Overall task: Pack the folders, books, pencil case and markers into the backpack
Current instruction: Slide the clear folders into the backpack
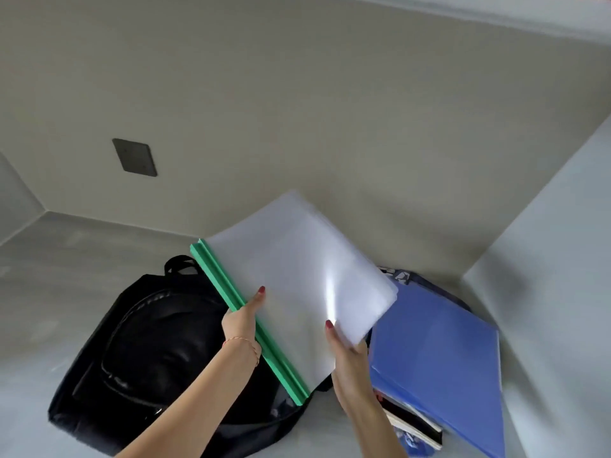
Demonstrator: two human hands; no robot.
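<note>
A clear folder with a green spine (297, 276) is held up in the air by both hands, tilted, above the right side of a black backpack (142, 352) that lies flat on the grey surface. My left hand (243, 320) grips the green spine with the thumb on the clear cover. At the folder's near right edge my right hand (347, 355) pinches it. To the right a blue folder (439, 355) rests on a pile of books (416, 424). A patterned item (401, 276) behind the pile is partly hidden. I see no markers.
A beige wall stands close behind, with a dark wall plate (135, 157) at the left. A pale side wall (545, 292) closes in on the right, next to the pile. Bare grey surface (49, 259) stretches left of the backpack.
</note>
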